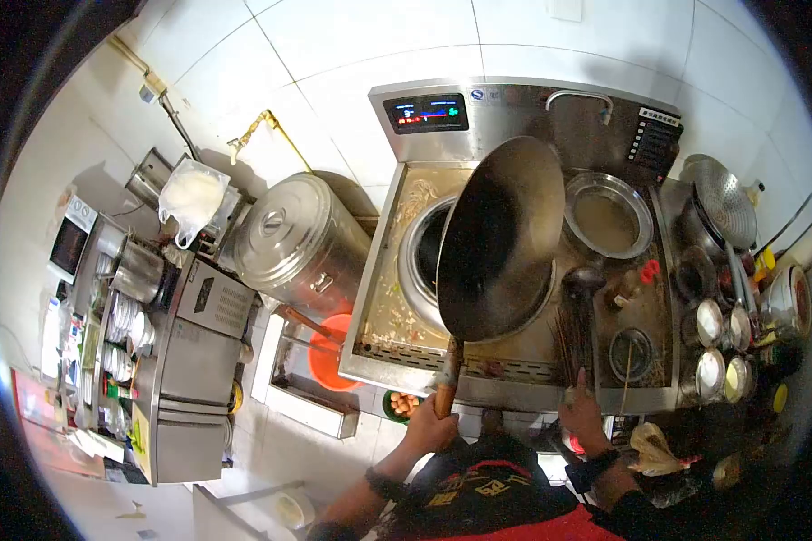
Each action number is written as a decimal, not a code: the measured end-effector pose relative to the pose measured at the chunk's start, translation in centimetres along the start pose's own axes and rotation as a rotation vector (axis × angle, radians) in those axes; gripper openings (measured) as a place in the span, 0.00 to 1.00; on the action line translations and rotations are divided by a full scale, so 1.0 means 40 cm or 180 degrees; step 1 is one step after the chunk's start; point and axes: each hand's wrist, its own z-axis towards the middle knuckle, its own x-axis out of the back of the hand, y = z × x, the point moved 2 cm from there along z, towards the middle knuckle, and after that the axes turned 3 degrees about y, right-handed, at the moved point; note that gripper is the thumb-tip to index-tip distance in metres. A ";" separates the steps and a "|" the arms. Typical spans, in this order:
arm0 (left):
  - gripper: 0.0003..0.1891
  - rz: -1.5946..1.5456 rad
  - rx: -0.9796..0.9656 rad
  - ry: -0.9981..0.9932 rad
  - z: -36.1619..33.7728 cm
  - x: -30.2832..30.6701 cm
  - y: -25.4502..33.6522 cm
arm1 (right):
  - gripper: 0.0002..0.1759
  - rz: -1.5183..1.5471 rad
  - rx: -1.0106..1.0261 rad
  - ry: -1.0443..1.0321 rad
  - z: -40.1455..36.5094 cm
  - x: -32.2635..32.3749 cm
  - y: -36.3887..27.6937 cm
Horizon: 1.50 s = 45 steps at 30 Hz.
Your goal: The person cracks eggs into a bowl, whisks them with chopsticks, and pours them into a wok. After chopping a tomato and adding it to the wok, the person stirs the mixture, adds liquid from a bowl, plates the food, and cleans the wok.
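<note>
My left hand (431,426) is wrapped around the wooden handle of a large dark wok (505,239). The wok is tipped up on its side over the round metal burner ring (410,261), its inside showing dark with no food visible. My right hand (585,417) is closed at the near end of a dark wok brush (575,334) with long thin bristles, at the front edge of the stove (388,361). A rounded dark end shows at the brush's far side; the exact grip is partly hidden. Wet food scraps lie on the stove top around the ring.
A metal basin of cloudy water (607,221) sits at the stove's back right, under a faucet (582,97). Seasoning bowls (709,323) and a perforated strainer (724,203) are at right. Left are a lidded steel pot (289,225), an orange bucket (334,356) and eggs (401,404).
</note>
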 end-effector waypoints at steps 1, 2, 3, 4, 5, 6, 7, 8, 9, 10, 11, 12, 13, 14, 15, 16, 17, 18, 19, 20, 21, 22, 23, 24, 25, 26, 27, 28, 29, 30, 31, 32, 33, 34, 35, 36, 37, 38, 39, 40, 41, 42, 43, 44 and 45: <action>0.25 -0.0034 0.0067 -0.0006 -0.005 0.000 0.010 | 0.55 0.0144 -0.0241 -0.0072 -0.007 0.022 -0.020; 0.25 -0.0020 0.0052 -0.0009 -0.007 0.003 0.026 | 0.53 0.0297 -0.0480 -0.0132 -0.009 0.032 -0.026; 0.24 -0.0249 0.0248 -0.0095 -0.011 0.006 0.039 | 0.53 0.0316 -0.0486 -0.0119 -0.012 0.026 -0.019; 0.22 -0.0471 0.0448 -0.0185 -0.015 0.007 0.045 | 0.52 0.0825 -0.0657 -0.0134 -0.021 0.013 -0.006; 0.22 -0.0441 0.0427 -0.0191 -0.010 0.003 0.036 | 0.50 0.1340 -0.0824 -0.0138 -0.026 0.004 0.001; 0.23 -0.0274 0.0182 -0.0080 -0.004 -0.009 0.011 | 0.50 0.1374 -0.0838 -0.0113 -0.033 0.015 -0.021; 0.24 -0.0101 -0.0072 0.0026 0.006 -0.022 -0.021 | 0.50 0.1679 -0.0234 0.0015 -0.040 0.042 -0.079; 0.23 0.0037 -0.0215 0.0062 0.024 -0.041 -0.068 | 0.51 0.1971 0.0380 0.0168 -0.034 0.064 -0.137; 0.21 0.0052 -0.0238 0.0075 0.026 -0.044 -0.078 | 0.51 0.2015 0.0372 0.0232 -0.009 0.070 -0.178; 0.21 0.0182 -0.0246 0.0043 0.020 -0.039 -0.065 | 0.50 0.2392 0.0599 -0.0070 0.025 0.073 -0.226; 0.21 0.0313 -0.0256 0.0008 0.014 -0.036 -0.051 | 0.50 0.2760 0.0834 -0.0369 0.062 0.078 -0.272; 0.21 0.0299 -0.0414 0.0075 0.014 -0.043 -0.066 | 0.50 0.2952 0.0912 -0.0411 0.106 0.086 -0.320; 0.21 0.0342 -0.0472 0.0055 0.012 -0.035 -0.045 | 0.50 0.3140 0.0989 -0.0459 0.161 0.095 -0.355; 0.21 0.0320 -0.0300 -0.0031 -0.005 -0.022 -0.015 | 0.51 0.2839 0.0613 0.0047 0.237 0.112 -0.361; 0.21 0.0291 -0.0105 -0.0118 -0.023 -0.014 0.010 | 0.52 0.2517 0.0224 0.0516 0.315 0.129 -0.355; 0.21 0.0203 0.0079 -0.0219 -0.031 -0.012 0.032 | 0.49 0.2923 0.0090 0.0792 0.393 0.136 -0.333; 0.21 0.0228 0.0081 -0.0238 -0.033 -0.015 0.040 | 0.47 0.3320 -0.0041 0.1069 0.439 0.142 -0.305; 0.20 0.0204 0.0058 -0.0143 -0.030 -0.018 0.049 | 0.47 0.3322 -0.0047 0.1077 0.435 0.156 -0.292; 0.19 0.0170 0.0032 -0.0043 -0.027 -0.018 0.054 | 0.47 0.2986 -0.0214 0.1274 0.417 0.190 -0.286; 0.19 0.0167 0.0018 -0.0045 -0.023 -0.018 0.030 | 0.47 0.2919 -0.0299 0.1100 0.385 0.213 -0.278; 0.19 0.0065 -0.0098 -0.0025 -0.011 -0.019 -0.009 | 0.48 0.2846 -0.0379 0.0925 0.349 0.242 -0.276; 0.18 -0.0038 -0.0195 -0.0009 -0.005 -0.020 -0.031 | 0.48 0.2668 -0.0126 0.0638 0.286 0.233 -0.281; 0.18 -0.0040 -0.0177 -0.0014 -0.011 -0.017 -0.019 | 0.48 0.2498 0.0140 0.0366 0.222 0.225 -0.285; 0.18 -0.0229 0.0044 -0.0138 -0.020 -0.014 0.004 | 0.47 0.1962 0.0662 0.0372 0.167 0.186 -0.291; 0.18 -0.0414 0.0263 -0.0259 -0.025 -0.009 0.021 | 0.48 0.1924 0.1183 0.0255 0.147 0.055 -0.269; 0.18 -0.0410 0.0283 -0.0258 -0.028 -0.003 0.029 | 0.48 0.1901 0.1441 0.0189 0.143 0.019 -0.276; 0.17 -0.0347 0.0256 -0.0273 -0.029 0.001 0.037 | 0.48 0.1884 0.1699 0.0121 0.139 -0.016 -0.283; 0.16 -0.0285 0.0233 -0.0290 -0.033 0.002 0.039 | 0.47 0.2628 0.1186 -0.0217 0.133 0.068 -0.346; 0.16 -0.0280 0.0264 -0.0300 -0.046 0.001 0.032 | 0.47 0.2845 0.0705 -0.0260 0.177 0.110 -0.357; 0.16 -0.0081 -0.0088 -0.0120 -0.053 0.002 0.032 | 0.46 0.3081 0.0217 -0.0270 0.220 0.153 -0.369; 0.16 0.0114 -0.0457 0.0063 -0.055 0.004 0.038 | 0.47 0.2970 -0.0077 0.0038 0.295 0.171 -0.349; 0.16 0.0072 -0.0226 0.0023 -0.070 0.018 0.082 | 0.47 0.2866 -0.0381 0.0335 0.369 0.190 -0.330; 0.16 0.0057 -0.0199 0.0020 -0.070 0.019 0.088 | 0.47 0.2876 -0.0486 0.0460 0.374 0.192 -0.302; 0.15 -0.0200 0.0134 -0.0104 -0.069 0.015 0.084 | 0.47 0.2886 -0.0592 0.0586 0.377 0.195 -0.275; 0.15 -0.0463 0.0446 -0.0217 -0.061 0.013 0.076 | 0.48 0.2905 -0.0285 0.0671 0.357 0.193 -0.251; 0.15 -0.0379 0.0033 -0.0100 -0.032 0.000 0.001 | 0.49 0.2569 0.0101 0.0689 0.320 0.188 -0.252; 0.15 -0.0414 0.0040 -0.0076 -0.030 0.003 0.000 | 0.50 0.2241 0.0480 0.0743 0.281 0.182 -0.253; 0.15 -0.0451 0.0056 -0.0068 -0.034 0.005 0.000 | 0.51 0.1561 0.0892 0.0713 0.210 0.162 -0.261; 0.15 -0.0479 0.0071 -0.0067 -0.039 0.008 -0.001 | 0.52 0.1871 0.0906 -0.0043 0.155 0.132 -0.277; 0.15 -0.0492 0.0077 -0.0062 -0.042 0.008 -0.002 | 0.53 0.2164 0.0908 -0.0795 0.122 0.110 -0.298; 0.16 -0.0612 0.0065 -0.0095 -0.042 0.008 0.000 | 0.53 0.2159 0.0912 -0.0793 0.137 0.086 -0.310; 0.16 -0.0724 0.0053 -0.0133 -0.045 0.008 0.000 | 0.52 0.2417 0.1026 -0.0612 0.169 0.045 -0.318; 0.17 -0.0832 0.0046 -0.0173 -0.050 0.008 -0.003 | 0.52 0.2675 0.1134 -0.0430 0.196 0.011 -0.317; 0.17 -0.0832 0.0058 -0.0175 -0.056 0.004 -0.026 | 0.47 0.2614 0.0691 -0.0119 0.259 0.027 -0.306; 0.18 -0.0575 -0.0016 -0.0115 -0.054 -0.003 -0.057 | 0.43 0.2525 0.0286 0.0186 0.341 0.054 -0.295</action>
